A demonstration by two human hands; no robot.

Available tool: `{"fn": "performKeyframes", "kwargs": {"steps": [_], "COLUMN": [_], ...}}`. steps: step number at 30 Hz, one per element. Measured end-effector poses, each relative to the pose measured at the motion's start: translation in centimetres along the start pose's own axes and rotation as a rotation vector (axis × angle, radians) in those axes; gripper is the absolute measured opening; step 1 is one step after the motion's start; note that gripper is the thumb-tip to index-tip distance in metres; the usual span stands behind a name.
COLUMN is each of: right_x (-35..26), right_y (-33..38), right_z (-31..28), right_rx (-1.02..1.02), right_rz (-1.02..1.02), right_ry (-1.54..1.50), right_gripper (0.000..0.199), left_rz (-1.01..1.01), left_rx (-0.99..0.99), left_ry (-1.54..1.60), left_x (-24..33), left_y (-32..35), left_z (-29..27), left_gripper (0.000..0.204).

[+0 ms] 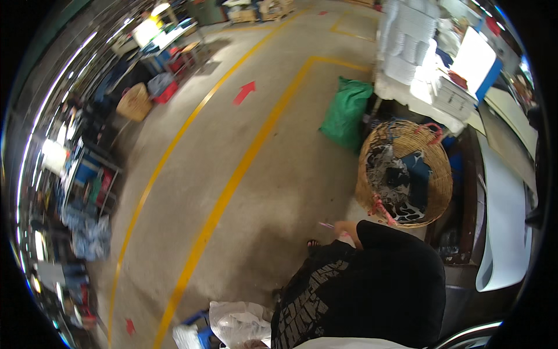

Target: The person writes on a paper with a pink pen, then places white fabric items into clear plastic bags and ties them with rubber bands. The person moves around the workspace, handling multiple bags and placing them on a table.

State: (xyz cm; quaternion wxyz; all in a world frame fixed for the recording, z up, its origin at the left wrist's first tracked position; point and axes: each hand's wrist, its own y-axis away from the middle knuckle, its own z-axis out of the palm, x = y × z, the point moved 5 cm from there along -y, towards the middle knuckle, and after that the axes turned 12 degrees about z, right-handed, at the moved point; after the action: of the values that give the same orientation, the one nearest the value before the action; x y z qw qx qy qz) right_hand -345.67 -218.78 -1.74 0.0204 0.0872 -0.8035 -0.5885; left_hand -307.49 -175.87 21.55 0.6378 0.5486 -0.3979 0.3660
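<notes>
My right hand (347, 227) comes out of a black short sleeve in the lower middle, its fingers closed. A thin pinkish stick-like thing (326, 224) pokes out of it to the left; it is too small and blurred to name. Right of the hand, and apart from it, stands a round wicker basket (367, 198) with pink-wrapped handles. Dark and whitish fabric scraps (395, 179) lie inside. I cannot make out my left hand; only a brownish sliver shows at the lower edge, beside a clear plastic bag (235, 320).
A green sack (347, 110) leans beyond the basket, near a table with stacked white trays (407, 43). A curled white sheet (503, 221) hangs at the right. Yellow floor lines (232, 180) run along the aisle. Carts and cloth piles (90, 232) line the left.
</notes>
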Motion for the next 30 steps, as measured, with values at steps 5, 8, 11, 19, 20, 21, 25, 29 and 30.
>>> {"fn": "performKeyframes", "kwargs": {"steps": [5, 8, 11, 19, 20, 21, 25, 29, 30], "right_x": [-9.1, -9.6, -5.9, 16.4, 17.7, 18.2, 17.4, 17.3, 17.7], "right_y": [0.3, 1.3, -0.4, -8.5, -8.5, -8.4, -9.4, -13.3, -14.6], "right_z": [-18.7, -28.7, -36.1, -31.2, -29.3, -27.9, -24.4, -29.1, -31.2], "right_rx": [0.395, 0.564, 0.601, 0.417, 0.413, 0.443, 0.004, -0.107, -0.114], "right_rz": [-0.492, -0.504, -0.373, 0.639, 0.741, 0.753, 0.683, 0.767, 0.792], "right_ry": [-0.001, -0.395, -0.448, -0.909, -0.986, -1.020, -1.383, -1.361, -1.314], "right_gripper": [0.025, 0.031, 0.034, 0.035, 0.039, 0.044, 0.048, 0.030, 0.028], "left_rz": [-0.021, -0.021, -0.023, -0.035, -0.030, -0.036, -0.045, -0.062, -0.066], "left_rx": [-0.207, -0.338, -0.431, -0.627, -0.651, -0.659, -0.690, -0.752, -0.751], "left_ry": [-0.118, -0.203, -0.256, -0.344, -0.353, -0.360, -0.401, -0.443, -0.452], "left_x": [1.3, 1.9, 2.3, 4.4, 4.6, 4.5, 3.1, 0.9, 0.4], "left_y": [-5.9, -9.9, -14.2, -25.2, -26.2, -27.1, -29.9, -31.0, -31.0], "left_z": [16.7, 27.5, 38.4, 65.7, 69.1, 72.2, 86.0, 101.4, 105.2], "left_gripper": [0.060, 0.060, 0.060, 0.060, 0.060, 0.060, 0.060, 0.060, 0.060]}}
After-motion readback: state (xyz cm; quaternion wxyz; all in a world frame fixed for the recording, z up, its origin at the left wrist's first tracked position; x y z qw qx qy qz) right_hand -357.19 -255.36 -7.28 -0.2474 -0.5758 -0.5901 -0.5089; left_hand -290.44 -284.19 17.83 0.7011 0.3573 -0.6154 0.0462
